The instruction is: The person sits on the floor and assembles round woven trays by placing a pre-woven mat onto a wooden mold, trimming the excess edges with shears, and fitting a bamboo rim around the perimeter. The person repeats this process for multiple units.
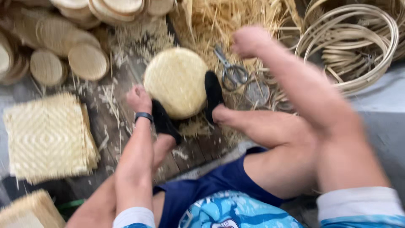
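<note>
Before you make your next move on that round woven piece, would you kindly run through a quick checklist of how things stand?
1. Round woven disc pinned between both black-socked feet: ok.
2. Left hand at the disc's edge: ok; grip cannot tell, blurred.
3. Right hand free, raised over the straw: ok.
4. Scissors lying within reach beside the disc: ok.
5. Scissor blades shut: cannot tell.
6. Stack of square woven mats apart from the feet: ok.
</note>
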